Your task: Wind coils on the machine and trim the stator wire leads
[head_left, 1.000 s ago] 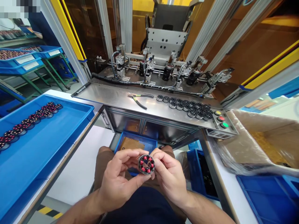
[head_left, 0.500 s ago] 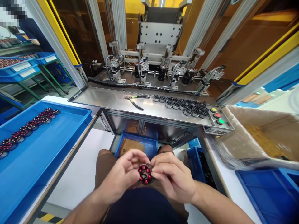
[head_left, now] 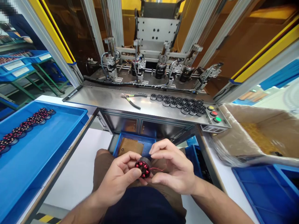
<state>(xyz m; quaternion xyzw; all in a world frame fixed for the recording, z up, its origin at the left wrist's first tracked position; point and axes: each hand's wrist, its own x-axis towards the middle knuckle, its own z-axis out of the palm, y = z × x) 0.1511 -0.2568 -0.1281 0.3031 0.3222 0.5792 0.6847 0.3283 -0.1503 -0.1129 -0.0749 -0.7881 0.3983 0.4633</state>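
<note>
My left hand (head_left: 123, 172) grips a round wound motor stator (head_left: 143, 168), black-rimmed with red coils facing up toward me. A thin loose red wire (head_left: 157, 169) sticks out from its right side. Close by on the right, my right hand (head_left: 174, 166) has thumb and fingers spread apart around the wire, apparently holding nothing. Both hands are above my lap. On the metal ledge ahead lie green-and-black cutters (head_left: 133, 101) and several black and silver rings (head_left: 184, 104).
A blue tray (head_left: 58, 140) with several red-coiled stators stands left. Ahead is a machine with clamps (head_left: 112, 67) and a row of coloured buttons (head_left: 214, 113). A plastic-lined carton (head_left: 233, 124) sits right, blue bins (head_left: 259, 189) below it. A co-worker's arm (head_left: 28, 39) shows far left.
My right hand has come off the stator and its fingers have spread. The stator has tilted in my left hand, showing its side and a loose red wire. The view has shifted slightly.
</note>
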